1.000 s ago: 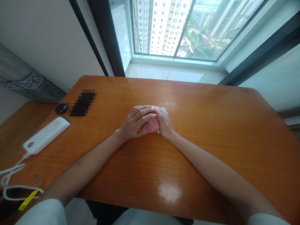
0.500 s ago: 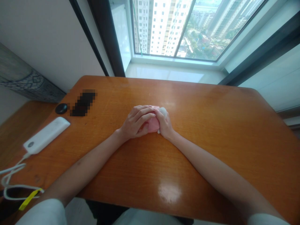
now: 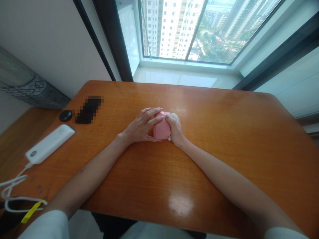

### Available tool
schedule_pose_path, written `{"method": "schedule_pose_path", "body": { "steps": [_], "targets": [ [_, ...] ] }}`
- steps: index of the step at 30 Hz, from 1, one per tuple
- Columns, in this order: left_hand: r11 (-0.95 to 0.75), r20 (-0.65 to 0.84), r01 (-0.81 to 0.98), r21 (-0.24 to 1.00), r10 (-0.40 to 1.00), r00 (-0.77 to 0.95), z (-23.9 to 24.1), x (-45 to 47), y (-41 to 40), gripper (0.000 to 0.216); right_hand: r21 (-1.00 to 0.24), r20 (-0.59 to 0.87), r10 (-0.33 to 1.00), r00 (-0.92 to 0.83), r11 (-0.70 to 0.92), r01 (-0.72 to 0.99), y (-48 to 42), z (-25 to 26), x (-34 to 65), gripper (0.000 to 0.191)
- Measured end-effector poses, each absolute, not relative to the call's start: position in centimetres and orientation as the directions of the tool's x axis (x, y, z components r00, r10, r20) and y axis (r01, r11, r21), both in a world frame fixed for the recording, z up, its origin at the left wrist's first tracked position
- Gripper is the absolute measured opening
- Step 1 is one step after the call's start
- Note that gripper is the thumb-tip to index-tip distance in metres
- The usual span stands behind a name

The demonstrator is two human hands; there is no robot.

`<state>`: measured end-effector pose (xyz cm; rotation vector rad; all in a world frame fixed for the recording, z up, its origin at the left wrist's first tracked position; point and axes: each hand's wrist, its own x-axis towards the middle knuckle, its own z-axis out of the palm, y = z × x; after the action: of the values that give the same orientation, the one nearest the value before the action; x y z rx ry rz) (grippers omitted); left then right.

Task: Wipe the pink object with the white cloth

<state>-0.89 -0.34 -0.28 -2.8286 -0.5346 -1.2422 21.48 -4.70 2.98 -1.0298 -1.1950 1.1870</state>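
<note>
A small pink box-shaped object (image 3: pixel 161 129) with a rounded white part (image 3: pixel 174 116) on its right side is between my hands over the middle of the table. My right hand (image 3: pixel 176 130) is closed around its right end, the thumb lying on the pink face. From the left, my left hand (image 3: pixel 142 126) spans the pink body, with fingertips at its top and far edge and the thumb along its near edge. There is a gap between that palm and the pink side. The underside of the object is hidden, and its exact kind I cannot make out.
On the wooden table (image 3: pixel 211 149), a white power strip-like block (image 3: pixel 51 143) with a white cable (image 3: pixel 23 199) lies at left. Beyond it are a round black object (image 3: pixel 65 115) and a pixelated dark item (image 3: pixel 88 110). A window (image 3: pixel 211 33) stands behind the table.
My left hand has loosened and shifted slightly left, its fingers spreading, so more of the pink object shows. My right hand keeps its hold in almost the same place.
</note>
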Motion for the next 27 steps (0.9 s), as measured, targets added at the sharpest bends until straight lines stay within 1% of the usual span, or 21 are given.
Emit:
{"method": "schedule_pose_path", "body": {
  "steps": [4,8,10,13,17,21,23,25,27],
  "targets": [
    [-0.921,0.681,0.319,0.224,0.382,0.625,-0.8,-0.8,-0.5,0.124,-0.991,0.099,0.995,-0.02,0.097,-0.096,-4.8,3.1,21.6,0.072],
    [-0.902,0.655,0.323,0.286,0.43,0.621,-0.8,-0.5,-0.8,0.112,-0.991,0.104,0.994,-0.024,0.102,-0.084,-4.7,3.1,21.6,0.07],
    [-0.897,0.655,0.307,0.317,0.441,0.614,-0.7,-0.3,-1.0,0.111,-0.99,0.111,0.993,-0.027,0.108,-0.088,-4.7,3.0,21.7,0.07],
    [-0.891,0.665,0.287,0.353,0.454,0.593,-0.6,-0.1,-1.2,0.114,-0.992,0.098,0.995,-0.034,0.095,-0.083,-4.8,2.8,21.7,0.073],
    [-0.876,0.671,0.256,0.408,0.478,0.566,-0.5,0.1,-1.4,0.116,-0.997,0.041,0.997,-0.073,0.035,-0.074,-4.8,2.5,21.8,0.075],
    [-0.859,0.679,0.191,0.474,0.495,0.542,0.0,0.3,-1.7,0.122,-0.987,0.103,0.991,-0.084,0.092,-0.128,-4.8,2.1,22.0,0.072],
    [-0.81,0.634,0.182,0.558,0.557,0.536,0.1,0.3,-1.8,0.125,-0.988,0.122,0.99,-0.075,0.114,-0.105,-4.9,2.0,22.0,0.072],
    [-0.719,0.538,0.18,0.671,0.64,0.549,0.0,0.2,-1.8,0.125,-0.992,0.121,0.99,-0.072,0.117,-0.056,-5.1,2.2,22.1,0.073],
    [-0.639,0.455,0.174,0.749,0.687,0.566,-0.3,0.2,-1.7,0.123,-0.991,0.131,0.989,-0.075,0.129,-0.024,-5.3,2.4,22.0,0.074]
  ]
}}
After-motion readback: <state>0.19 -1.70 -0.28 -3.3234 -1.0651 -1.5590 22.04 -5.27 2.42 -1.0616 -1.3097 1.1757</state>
